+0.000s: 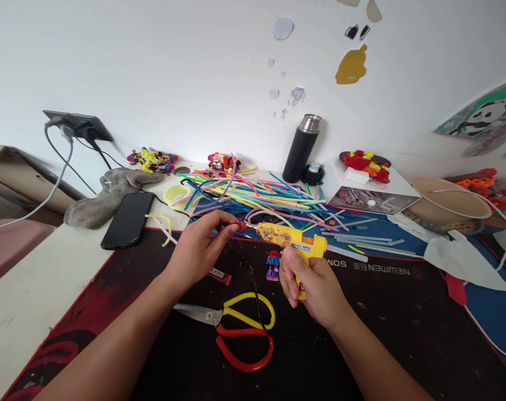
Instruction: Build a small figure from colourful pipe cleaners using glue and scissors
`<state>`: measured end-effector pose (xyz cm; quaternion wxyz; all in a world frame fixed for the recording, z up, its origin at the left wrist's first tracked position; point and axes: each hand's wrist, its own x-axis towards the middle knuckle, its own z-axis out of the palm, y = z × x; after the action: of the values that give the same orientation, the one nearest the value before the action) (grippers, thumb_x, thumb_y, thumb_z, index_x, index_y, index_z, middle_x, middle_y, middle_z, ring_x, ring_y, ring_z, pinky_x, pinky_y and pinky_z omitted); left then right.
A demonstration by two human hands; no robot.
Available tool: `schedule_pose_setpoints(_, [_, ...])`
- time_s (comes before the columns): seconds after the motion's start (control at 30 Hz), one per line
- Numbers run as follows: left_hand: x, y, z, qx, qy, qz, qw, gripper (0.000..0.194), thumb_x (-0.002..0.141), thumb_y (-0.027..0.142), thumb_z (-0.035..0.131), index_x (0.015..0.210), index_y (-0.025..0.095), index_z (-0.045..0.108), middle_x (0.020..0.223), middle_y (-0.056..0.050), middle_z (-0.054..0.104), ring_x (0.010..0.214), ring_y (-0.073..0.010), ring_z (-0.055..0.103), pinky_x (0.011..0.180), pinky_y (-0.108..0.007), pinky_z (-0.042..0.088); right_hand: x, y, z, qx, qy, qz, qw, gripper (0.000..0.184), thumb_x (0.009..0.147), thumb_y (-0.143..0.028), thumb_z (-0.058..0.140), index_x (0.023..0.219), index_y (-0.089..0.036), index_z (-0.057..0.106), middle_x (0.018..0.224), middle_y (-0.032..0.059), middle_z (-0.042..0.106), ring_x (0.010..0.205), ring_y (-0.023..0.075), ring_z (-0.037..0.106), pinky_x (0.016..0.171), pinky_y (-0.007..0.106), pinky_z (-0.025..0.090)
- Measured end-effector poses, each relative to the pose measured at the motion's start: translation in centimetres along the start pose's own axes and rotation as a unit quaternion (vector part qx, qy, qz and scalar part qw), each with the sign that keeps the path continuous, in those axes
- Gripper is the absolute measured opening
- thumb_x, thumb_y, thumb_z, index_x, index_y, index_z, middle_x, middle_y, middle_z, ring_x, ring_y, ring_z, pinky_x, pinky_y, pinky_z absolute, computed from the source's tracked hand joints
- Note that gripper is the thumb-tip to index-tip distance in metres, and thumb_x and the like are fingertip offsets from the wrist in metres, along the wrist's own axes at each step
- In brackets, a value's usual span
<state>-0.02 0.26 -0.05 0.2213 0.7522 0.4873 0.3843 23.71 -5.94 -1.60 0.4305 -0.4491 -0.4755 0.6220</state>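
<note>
My right hand (307,278) is wrapped round the handle of a yellow hot glue gun (278,235), whose nozzle points left. At the nozzle tip, my left hand (207,242) pinches a small red piece (241,225) that looks fuzzy, like pipe cleaner; most of it is hidden by the fingers. Below the gun's barrel, a small figure (273,266) of red, blue and purple pipe cleaner lies on the black mat (320,351). Scissors (236,328) with one yellow and one red handle rest nearer me, a black cord crossing them.
Behind my hands lies a heap of coloured pipe cleaners (253,195). A black thermos (302,147) stands against the wall, beside a white box (370,189). A phone (125,220) is at the left, and clear glue sticks (365,239) lie to the right.
</note>
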Motion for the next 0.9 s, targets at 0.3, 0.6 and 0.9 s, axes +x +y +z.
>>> schedule_pose_setpoints(0.3, [-0.02, 0.13, -0.06, 0.004, -0.008, -0.013, 1.000, 0.020, 0.104, 0.040, 0.060, 0.099, 0.024, 0.071, 0.095, -0.003, 0.081, 0.087, -0.0226, 0.074, 0.084, -0.032, 0.058, -0.11, 0.04, 0.04, -0.002, -0.002, -0.004, 1.000, 0.069, 0.099, -0.076, 0.063, 0.058, -0.022, 0.052, 0.041, -0.0029, 0.048, 0.038, 0.0097, 0.044, 0.045, 0.026, 0.033])
schedule_pose_setpoints(0.6, [0.07, 0.34, -0.17, 0.000, -0.013, -0.017, 1.000, 0.021, 0.103, 0.042, 0.060, 0.099, 0.024, 0.071, 0.097, -0.004, 0.081, 0.089, -0.0232, 0.074, 0.085, -0.033, 0.059, -0.12, -0.11, 0.09, -0.003, -0.002, -0.002, 1.000, 0.070, 0.098, -0.076, 0.063, 0.057, -0.022, 0.051, 0.040, -0.0024, 0.048, 0.037, 0.0098, 0.044, 0.045, 0.027, 0.032])
schedule_pose_setpoints(0.9, [0.01, 0.20, -0.07, -0.004, -0.008, -0.014, 1.000, 0.019, 0.103, 0.040, 0.060, 0.099, 0.024, 0.071, 0.096, -0.003, 0.081, 0.088, -0.0220, 0.074, 0.085, -0.032, 0.057, -0.02, 0.11, 0.01, -0.003, -0.002, -0.006, 1.000, 0.069, 0.099, -0.075, 0.063, 0.057, -0.022, 0.051, 0.041, -0.0027, 0.048, 0.038, 0.0100, 0.044, 0.045, 0.027, 0.033])
